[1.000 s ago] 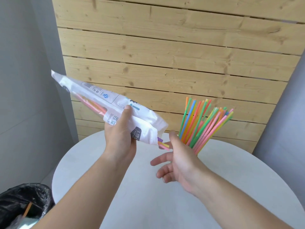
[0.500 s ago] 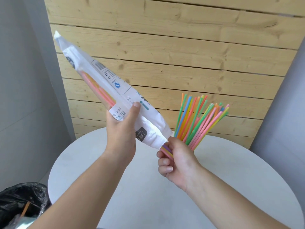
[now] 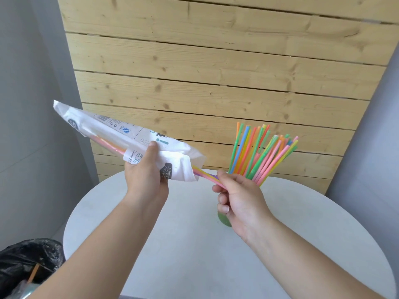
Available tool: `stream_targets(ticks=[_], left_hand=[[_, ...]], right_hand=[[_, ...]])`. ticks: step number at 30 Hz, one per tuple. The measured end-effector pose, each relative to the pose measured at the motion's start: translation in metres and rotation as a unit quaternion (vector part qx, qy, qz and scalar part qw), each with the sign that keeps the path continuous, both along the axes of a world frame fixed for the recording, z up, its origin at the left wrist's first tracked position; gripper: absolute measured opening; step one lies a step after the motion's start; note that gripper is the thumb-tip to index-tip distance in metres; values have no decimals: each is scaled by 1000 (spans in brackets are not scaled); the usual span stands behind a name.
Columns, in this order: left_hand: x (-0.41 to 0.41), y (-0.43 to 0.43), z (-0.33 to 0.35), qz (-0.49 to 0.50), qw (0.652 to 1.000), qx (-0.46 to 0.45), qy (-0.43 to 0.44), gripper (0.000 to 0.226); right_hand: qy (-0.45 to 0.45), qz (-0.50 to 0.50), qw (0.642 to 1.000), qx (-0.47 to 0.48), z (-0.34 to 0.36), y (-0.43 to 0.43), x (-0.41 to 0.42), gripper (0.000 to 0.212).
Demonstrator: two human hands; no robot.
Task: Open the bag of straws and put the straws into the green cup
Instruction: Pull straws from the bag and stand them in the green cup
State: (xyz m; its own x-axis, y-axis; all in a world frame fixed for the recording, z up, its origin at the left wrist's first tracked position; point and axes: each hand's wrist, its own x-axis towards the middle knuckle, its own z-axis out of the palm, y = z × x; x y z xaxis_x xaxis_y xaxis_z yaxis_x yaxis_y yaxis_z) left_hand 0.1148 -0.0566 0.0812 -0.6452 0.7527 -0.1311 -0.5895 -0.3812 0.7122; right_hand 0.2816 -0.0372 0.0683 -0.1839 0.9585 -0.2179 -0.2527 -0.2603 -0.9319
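The white printed plastic bag of straws (image 3: 112, 130) hangs in the air over the far left edge of the round white table (image 3: 194, 244), with its open end tilted down to the right. A few thin coloured plastic straws (image 3: 205, 174) poke out of it, pinched between the curled fingers and thumb of the right hand (image 3: 239, 197). The left hand (image 3: 146, 175) grips the bag's lower half, thumb on top. Behind the right hand, toward the table's far edge, stands the green cup (image 3: 223, 220) (mostly hidden), holding a fan of bright straws (image 3: 259, 154). A black bin bag (image 3: 26, 262) sits off the near left edge.
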Motion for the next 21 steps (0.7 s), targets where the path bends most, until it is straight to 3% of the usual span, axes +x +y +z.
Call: stream_targets(ticks=[5, 14, 21], left_hand=[[-5, 1, -1, -6, 999, -10, -46, 35], [-6, 1, -1, -11, 999, 2, -51, 37], [-7, 4, -7, -22, 998, -8, -57, 35]], right_hand=[[-15, 8, 999, 44, 10, 5, 9, 17], [-54, 10, 997, 60, 9, 13, 17, 17], [-11, 4, 998, 58, 11, 13, 18, 19]])
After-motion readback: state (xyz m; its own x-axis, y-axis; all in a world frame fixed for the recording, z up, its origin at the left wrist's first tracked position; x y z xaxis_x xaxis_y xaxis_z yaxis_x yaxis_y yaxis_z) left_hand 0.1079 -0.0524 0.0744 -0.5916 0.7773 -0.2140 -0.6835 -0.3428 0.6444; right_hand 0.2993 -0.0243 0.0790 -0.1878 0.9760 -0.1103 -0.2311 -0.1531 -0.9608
